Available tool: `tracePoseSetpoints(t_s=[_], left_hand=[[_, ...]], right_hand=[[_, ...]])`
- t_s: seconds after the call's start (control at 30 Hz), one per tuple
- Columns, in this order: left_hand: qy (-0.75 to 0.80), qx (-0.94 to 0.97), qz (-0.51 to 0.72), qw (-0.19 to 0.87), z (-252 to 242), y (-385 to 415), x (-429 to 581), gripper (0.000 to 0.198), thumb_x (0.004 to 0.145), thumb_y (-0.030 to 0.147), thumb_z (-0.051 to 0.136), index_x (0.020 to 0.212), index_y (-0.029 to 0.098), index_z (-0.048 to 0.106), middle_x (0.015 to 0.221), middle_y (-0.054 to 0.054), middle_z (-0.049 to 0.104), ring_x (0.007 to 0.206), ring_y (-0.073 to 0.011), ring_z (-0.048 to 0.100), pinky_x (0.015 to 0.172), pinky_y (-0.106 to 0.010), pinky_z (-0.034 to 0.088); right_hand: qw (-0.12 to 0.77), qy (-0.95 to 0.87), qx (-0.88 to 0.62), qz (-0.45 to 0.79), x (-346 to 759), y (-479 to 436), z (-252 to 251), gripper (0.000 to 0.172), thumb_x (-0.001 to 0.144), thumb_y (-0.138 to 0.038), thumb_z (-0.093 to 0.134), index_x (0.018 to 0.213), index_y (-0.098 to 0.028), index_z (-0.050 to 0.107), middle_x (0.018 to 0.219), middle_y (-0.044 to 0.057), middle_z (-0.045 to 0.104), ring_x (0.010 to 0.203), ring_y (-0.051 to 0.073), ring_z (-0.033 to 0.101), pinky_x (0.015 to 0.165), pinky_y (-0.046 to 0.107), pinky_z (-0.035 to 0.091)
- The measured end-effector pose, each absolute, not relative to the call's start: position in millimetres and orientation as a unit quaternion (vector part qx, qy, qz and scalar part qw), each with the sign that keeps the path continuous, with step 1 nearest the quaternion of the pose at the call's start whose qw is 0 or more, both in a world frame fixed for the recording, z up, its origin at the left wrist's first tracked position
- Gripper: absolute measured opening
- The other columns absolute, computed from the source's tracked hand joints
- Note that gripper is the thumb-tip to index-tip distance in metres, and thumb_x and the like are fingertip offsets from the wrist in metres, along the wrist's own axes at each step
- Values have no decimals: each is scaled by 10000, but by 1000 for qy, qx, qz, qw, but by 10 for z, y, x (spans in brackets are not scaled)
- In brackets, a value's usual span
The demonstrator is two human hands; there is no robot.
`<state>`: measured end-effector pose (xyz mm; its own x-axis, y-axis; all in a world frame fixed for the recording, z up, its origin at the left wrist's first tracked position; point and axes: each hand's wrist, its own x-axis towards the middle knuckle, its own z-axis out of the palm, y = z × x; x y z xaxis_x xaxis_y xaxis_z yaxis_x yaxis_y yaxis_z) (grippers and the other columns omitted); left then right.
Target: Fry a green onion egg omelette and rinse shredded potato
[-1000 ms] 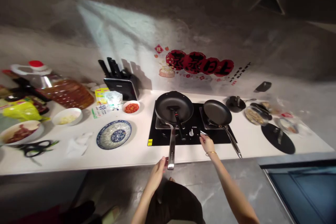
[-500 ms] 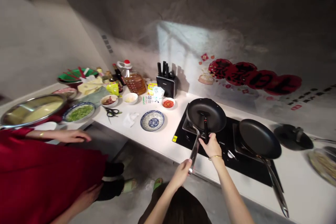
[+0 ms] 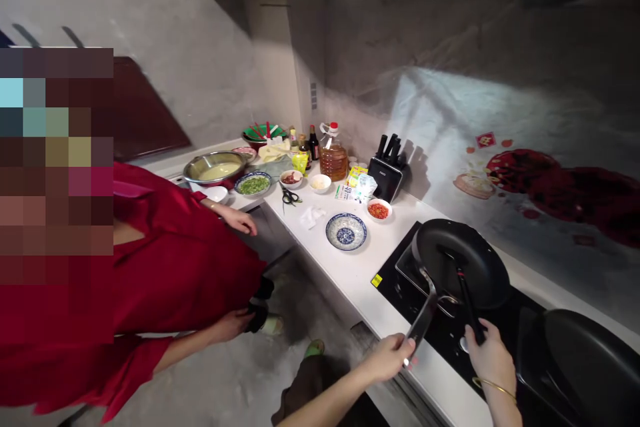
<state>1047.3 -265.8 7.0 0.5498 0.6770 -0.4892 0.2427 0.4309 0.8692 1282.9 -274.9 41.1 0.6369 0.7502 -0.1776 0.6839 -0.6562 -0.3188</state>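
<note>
My left hand is closed around the metal handle of a black frying pan. The pan is tilted over the left burner, part of whose square frame shows beneath it. In my right hand, with a gold bangle at the wrist, is the black handle of a spatula. The spatula's wide, flat head rests against the pan's inner surface, where no food shows. A second black pan is on the right side of the black cooktop, partly cut off by the frame.
Left of the cooktop are a blue-patterned plate, chopped red peppers, a knife block, an oil jug and scissors. A large steel bowl holds pale liquid. A person in red stands at my left.
My view has swung left, so the counter things appear farther right. The left pan is more tilted now. Both hands keep their hold on the pan handle and the spatula.
</note>
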Motion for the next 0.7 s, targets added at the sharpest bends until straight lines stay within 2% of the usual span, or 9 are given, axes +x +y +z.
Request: tracePoseSetpoints(t_s=[0.13,0.23,0.3,0.4,0.5,0.6,0.7], left_hand=[[447,506,151,722,106,-2656,10449,542,830,633,387,978,149,580,904,-81,680,767,-164,594,740,-300,435],[441,507,156,724,198,-2635,10396,524,829,622,395,958,153,589,892,-75,678,774,-170,596,747,-307,437],[433,515,162,722,273,-2634,10339,521,827,624,386,925,156,592,875,-69,676,784,-176,602,740,-306,439],[428,524,160,719,322,-2612,10242,552,798,660,388,895,153,583,847,-66,675,797,-190,617,701,-293,447],[438,517,135,723,238,-2517,10190,648,742,720,412,997,144,568,942,-86,678,853,-213,632,723,-307,466],[433,522,98,728,139,-2426,10176,727,727,739,419,1102,129,547,1051,-117,662,895,-237,643,782,-347,484],[429,574,105,690,190,-2378,10129,665,789,676,406,1166,145,541,1204,-130,599,1031,-255,603,855,-376,482]], right_hand=[[71,-386,-907,151,12814,-2682,434,555,864,-439,352,1333,-144,385,1177,190,588,981,333,631,768,406,497],[48,-371,-916,148,12774,-2559,461,577,881,-473,328,1341,-128,372,1214,213,554,978,340,633,764,417,497],[48,-363,-920,144,12697,-2501,501,571,896,-485,327,1323,-112,390,1183,209,575,973,331,636,779,412,493],[57,-344,-926,142,12558,-2479,580,464,928,-367,328,1267,-76,450,1064,195,644,955,301,647,802,379,485],[107,-341,-927,111,12510,-2548,640,417,937,-326,333,1238,-87,494,1080,178,650,958,272,647,825,353,479],[196,-329,-920,82,12519,-2835,705,410,936,-327,340,1248,-110,494,1135,149,640,1003,235,631,868,328,469],[301,-311,-898,74,12485,-3352,810,446,920,-394,355,1232,-116,512,1087,131,665,965,228,640,855,320,478]])
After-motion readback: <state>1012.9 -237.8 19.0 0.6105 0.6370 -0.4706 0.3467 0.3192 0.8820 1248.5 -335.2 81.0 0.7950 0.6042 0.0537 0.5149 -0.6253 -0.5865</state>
